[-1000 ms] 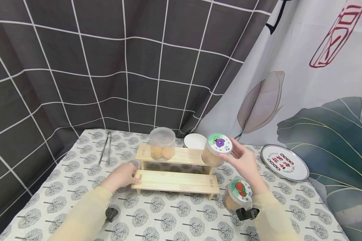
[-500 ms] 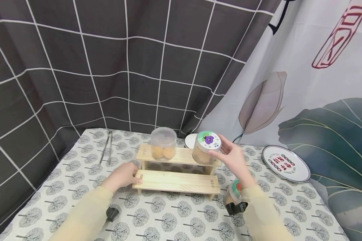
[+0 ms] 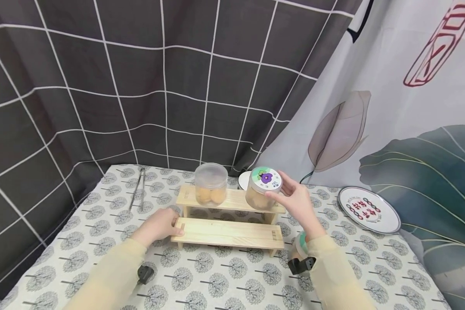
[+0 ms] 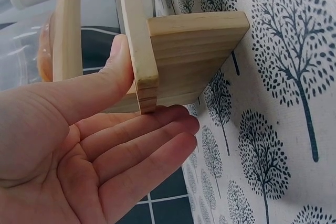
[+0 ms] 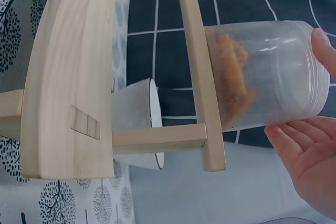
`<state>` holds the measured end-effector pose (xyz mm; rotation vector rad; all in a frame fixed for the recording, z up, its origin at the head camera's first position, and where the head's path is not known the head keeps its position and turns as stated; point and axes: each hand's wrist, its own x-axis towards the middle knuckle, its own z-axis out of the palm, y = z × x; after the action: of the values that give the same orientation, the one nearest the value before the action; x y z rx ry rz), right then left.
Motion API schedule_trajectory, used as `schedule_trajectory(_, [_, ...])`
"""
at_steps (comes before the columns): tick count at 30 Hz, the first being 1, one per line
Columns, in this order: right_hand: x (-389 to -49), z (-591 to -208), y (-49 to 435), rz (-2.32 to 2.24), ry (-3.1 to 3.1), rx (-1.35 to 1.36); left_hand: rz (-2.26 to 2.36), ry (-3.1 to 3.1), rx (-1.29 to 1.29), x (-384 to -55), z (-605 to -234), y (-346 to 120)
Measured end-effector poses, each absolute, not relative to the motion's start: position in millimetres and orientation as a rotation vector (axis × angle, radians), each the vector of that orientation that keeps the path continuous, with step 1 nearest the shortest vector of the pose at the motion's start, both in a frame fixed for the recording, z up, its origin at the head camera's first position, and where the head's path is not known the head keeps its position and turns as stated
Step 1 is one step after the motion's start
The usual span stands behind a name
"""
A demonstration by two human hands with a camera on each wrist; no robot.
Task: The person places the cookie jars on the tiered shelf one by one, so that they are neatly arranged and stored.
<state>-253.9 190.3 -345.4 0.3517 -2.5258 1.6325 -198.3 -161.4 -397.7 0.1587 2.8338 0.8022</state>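
A two-tier wooden rack [image 3: 228, 231] stands on the patterned cloth. My left hand [image 3: 160, 224] pinches the left end of its lower board, thumb on top and fingers below, as the left wrist view shows. On the right end of the upper board sits a clear plastic jar [image 3: 260, 199] with a purple-flower lid and orange-brown pieces inside. Around its lid my right hand [image 3: 296, 199] holds it between thumb and fingers. Another jar [image 3: 211, 185], with yellow-orange pieces, stands on the upper board's left part. A third jar [image 3: 300, 246] with a green-edged lid is partly hidden behind my right forearm.
A pair of tongs [image 3: 137, 189] lies at the back left of the table. Behind the rack stands a white bowl [image 3: 244, 180], partly covered by the held jar. A white plate with red writing [image 3: 369, 209] lies at the right, near the curtain.
My right hand has carried the flower-lidded jar left and onto the rack's upper board. The right forearm now covers more of the third jar. My left hand stays on the lower board.
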Motion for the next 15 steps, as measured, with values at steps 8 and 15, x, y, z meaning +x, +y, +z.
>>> schedule_trajectory(8, [-254.7,-347.3,187.7,1.554,-2.517,0.377,0.788,2.843,0.175,-197.0,-395.2,-162.1])
schedule_trajectory(15, [-253.8,-347.1,188.1,1.561,-2.530,0.358,0.790,2.839,0.153,-196.7,-396.9,-161.0])
